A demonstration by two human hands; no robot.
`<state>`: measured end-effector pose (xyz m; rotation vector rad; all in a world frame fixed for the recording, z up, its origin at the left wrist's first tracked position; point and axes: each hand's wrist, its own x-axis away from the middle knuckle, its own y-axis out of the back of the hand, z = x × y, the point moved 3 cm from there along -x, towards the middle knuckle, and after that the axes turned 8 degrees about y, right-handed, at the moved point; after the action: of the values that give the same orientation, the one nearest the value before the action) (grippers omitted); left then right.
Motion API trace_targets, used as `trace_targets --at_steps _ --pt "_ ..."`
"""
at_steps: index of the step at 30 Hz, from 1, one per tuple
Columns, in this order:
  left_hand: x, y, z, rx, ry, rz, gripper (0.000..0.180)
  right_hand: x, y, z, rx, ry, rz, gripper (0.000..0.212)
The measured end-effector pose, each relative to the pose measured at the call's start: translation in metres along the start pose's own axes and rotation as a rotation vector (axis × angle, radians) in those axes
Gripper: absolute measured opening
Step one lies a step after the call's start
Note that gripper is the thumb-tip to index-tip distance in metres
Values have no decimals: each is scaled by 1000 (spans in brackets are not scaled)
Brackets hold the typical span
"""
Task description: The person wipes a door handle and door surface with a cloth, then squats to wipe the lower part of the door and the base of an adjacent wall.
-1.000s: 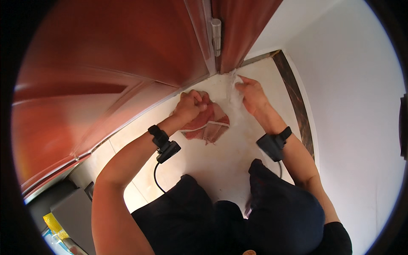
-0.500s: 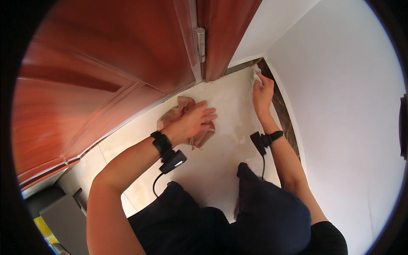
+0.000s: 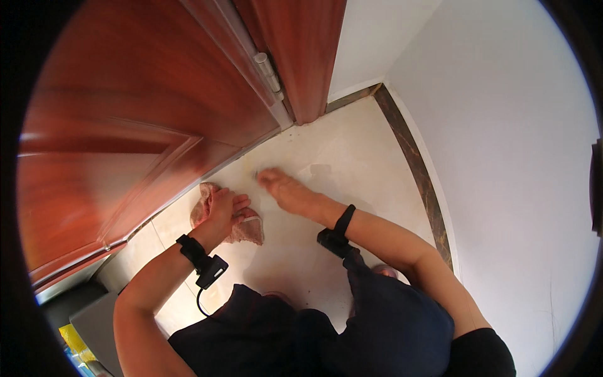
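Observation:
On the pale floor (image 3: 361,147), close to the bottom of the red-brown door (image 3: 132,113), lies a crumpled brownish-pink cloth (image 3: 250,230). My left hand (image 3: 225,208) rests on this cloth with its fingers stretched out, not wrapped round it. Just right of the cloth, my right hand (image 3: 279,187) is low at the floor, its fingers curled and smeared by motion. Whatever lies under those fingers is hidden. Black straps with small devices circle both wrists.
A metal hinge (image 3: 269,75) joins the door to its frame. To the right, a white wall (image 3: 502,138) meets the floor along a dark marbled border strip (image 3: 408,144). At the lower left stands a grey box-like object (image 3: 97,330) beside a yellow package (image 3: 75,342).
My right hand has swept left from the far wall corner, where it held a white crumpled tissue, toward the cloth. My left hand and the cloth have shifted left and nearer.

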<state>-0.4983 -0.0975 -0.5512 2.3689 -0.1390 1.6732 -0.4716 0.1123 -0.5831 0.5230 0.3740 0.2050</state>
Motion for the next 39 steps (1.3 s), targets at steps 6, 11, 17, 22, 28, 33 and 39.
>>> trace_targets --at_steps 6,11,17,22,28,33,39 --pt "36 -7 -21 45 41 175 35 12 93 -31 234 -159 -374 35" --pt "36 -6 -30 -92 -9 271 31 -10 69 -22 458 -116 -292 43" --pt "14 8 -29 16 89 271 22 -19 -14 22 -215 187 229 22" --pt "14 -57 -50 265 61 134 10 -7 70 0 -262 -186 -405 39" --pt "7 -127 -52 313 -23 132 11 25 126 -31 364 -261 -555 41" --pt "0 -141 -44 57 -61 28 11 31 75 -20 97 39 -157 42" --pt "-14 -93 -37 -389 -430 -76 22 46 153 -31 296 -180 -592 39"
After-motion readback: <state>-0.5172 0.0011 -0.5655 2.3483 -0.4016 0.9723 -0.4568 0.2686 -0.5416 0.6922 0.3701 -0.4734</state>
